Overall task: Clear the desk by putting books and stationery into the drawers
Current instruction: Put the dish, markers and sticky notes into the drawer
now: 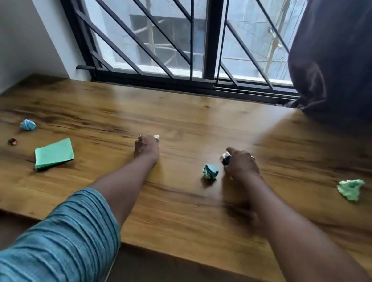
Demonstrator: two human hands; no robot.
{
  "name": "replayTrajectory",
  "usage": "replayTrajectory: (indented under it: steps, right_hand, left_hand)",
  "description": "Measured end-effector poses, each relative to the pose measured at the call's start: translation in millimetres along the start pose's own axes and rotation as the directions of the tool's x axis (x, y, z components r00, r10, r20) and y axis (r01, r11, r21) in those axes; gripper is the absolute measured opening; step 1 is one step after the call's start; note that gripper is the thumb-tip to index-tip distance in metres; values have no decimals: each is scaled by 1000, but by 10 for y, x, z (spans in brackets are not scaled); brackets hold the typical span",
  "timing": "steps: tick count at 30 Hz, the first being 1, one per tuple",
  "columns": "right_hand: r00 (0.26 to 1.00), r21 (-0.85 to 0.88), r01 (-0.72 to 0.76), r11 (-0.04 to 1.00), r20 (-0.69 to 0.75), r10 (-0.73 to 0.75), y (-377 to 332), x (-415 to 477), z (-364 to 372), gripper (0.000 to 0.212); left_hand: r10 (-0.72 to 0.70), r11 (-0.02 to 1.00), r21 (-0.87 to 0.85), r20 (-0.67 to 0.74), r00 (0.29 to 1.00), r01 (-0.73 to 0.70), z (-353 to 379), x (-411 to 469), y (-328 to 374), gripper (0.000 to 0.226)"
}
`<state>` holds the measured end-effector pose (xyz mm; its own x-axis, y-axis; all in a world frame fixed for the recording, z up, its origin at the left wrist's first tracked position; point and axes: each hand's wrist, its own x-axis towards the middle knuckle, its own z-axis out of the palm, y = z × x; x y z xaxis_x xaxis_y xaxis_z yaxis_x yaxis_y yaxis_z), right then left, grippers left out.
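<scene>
Mid-frame, left hand [147, 149] curls round small white block [156, 137]; right hand [241, 165] grips small dark-and-white object [225, 159]. Pulling back, right wrist could knock crumpled blue-green paper ball [210, 171] just beside it.

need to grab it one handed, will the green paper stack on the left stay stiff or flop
The green paper stack looks thin, sheet edges showing, so it will probably bend and may fan out if pinched by a corner. Lying flat on the smooth wooden desk, it should slide, not roll.
</scene>
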<state>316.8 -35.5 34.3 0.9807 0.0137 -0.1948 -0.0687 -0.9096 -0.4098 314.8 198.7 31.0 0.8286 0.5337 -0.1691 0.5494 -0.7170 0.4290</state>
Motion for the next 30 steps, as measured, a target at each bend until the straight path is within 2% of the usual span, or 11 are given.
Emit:
replayTrajectory:
  steps: [4, 8, 11, 17, 24, 30]
  right_hand:
    - [978, 13, -59, 998, -201, 60, 50, -259, 15, 34]
    - [932, 57, -118, 991, -339, 130, -101, -749, 25, 36]
    - [910, 40, -145, 989, -387, 149, -299, -1180, 67, 36]
    - [932, 55, -150, 987, -326, 160, -899, -2170, 331, 51]
    - [982, 136, -29, 990, -181, 54, -1601, -3051, 874, 52]
    - [994, 205, 64, 977, -99, -44, -2101, -3713, 1353, 49]
  left_hand:
    - [93, 994, -51, -7, 996, -93, -124, -148, -56, 31]
    - [198, 977, -79, 11, 980, -196, -331, -479, -265, 31]
    - [274, 958, -94, -1, 962, -272, -518, -852, -509, 31]
    - [321, 947, -14, 20, 947, -321, -884, -1492, -1351, 45]
    - [217, 975, -42, -16, 976, -217, -1172, -1921, -2322, 40]
    - [108, 994, -7, -22, 994, -108, -1568, -2271, -3093, 39]
